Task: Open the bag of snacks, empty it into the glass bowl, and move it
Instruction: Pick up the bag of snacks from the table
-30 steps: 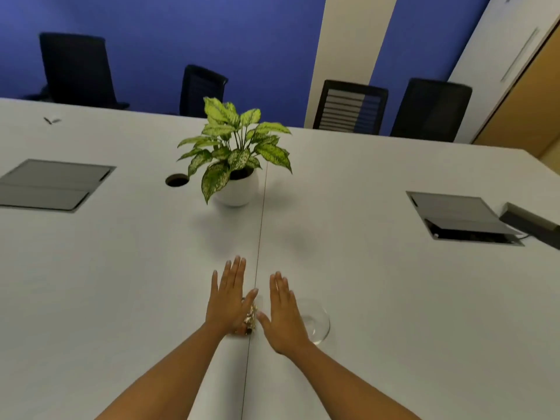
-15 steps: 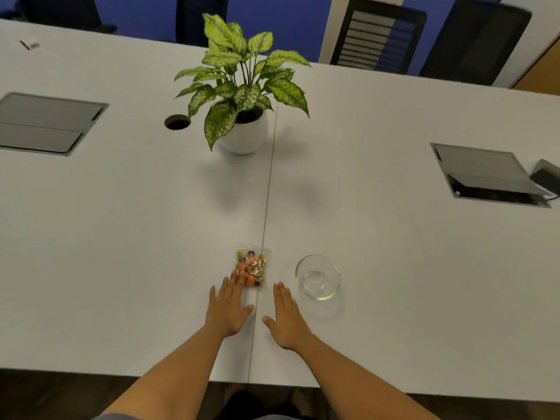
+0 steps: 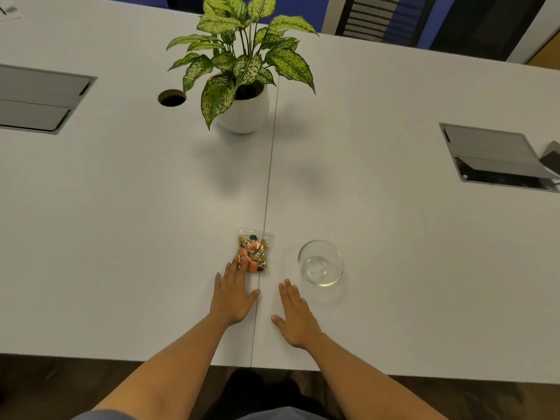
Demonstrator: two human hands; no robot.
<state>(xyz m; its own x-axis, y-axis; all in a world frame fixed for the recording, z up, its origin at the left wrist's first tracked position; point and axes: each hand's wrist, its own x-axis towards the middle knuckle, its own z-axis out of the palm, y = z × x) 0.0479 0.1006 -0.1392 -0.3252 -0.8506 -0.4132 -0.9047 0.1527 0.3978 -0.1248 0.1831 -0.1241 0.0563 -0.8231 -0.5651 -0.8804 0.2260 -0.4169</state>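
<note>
Head view, our left hand: our left hand (image 3: 232,298) lies flat and spread on the white table (image 3: 121,237), palm down, closed around nothing; its fingertips (image 3: 239,265) just touch the near left corner of the bag.
Head view, our right hand: our right hand (image 3: 295,313) is also flat and splayed on the table, empty, touching neither bag nor bowl.
Head view, the bag: the small clear plastic bag of orange, gold and dark snacks (image 3: 253,253) lies flat just beyond our left fingertips, straddling the table's centre seam, its sealed strip on the side far from us.
Head view, the bowl: the empty round clear glass bowl (image 3: 320,263) stands upright just past our right fingertips and slightly to their right, a short gap from the bag.
Head view, bystanders: the leafy green plant in a white pot (image 3: 244,86) sits well beyond both hands, clear of the work.
Step in hand, as we judge it: picking up the bag; it looks unopened.
Doing it well: we should curl the left fingers over the bag's near edge and lift, then bring the right hand across to pinch the far sealed strip, one hand per side.
Care: we should pull the seal apart gently above the bowl, so loose pieces drop into glass, not onto the table.
</note>
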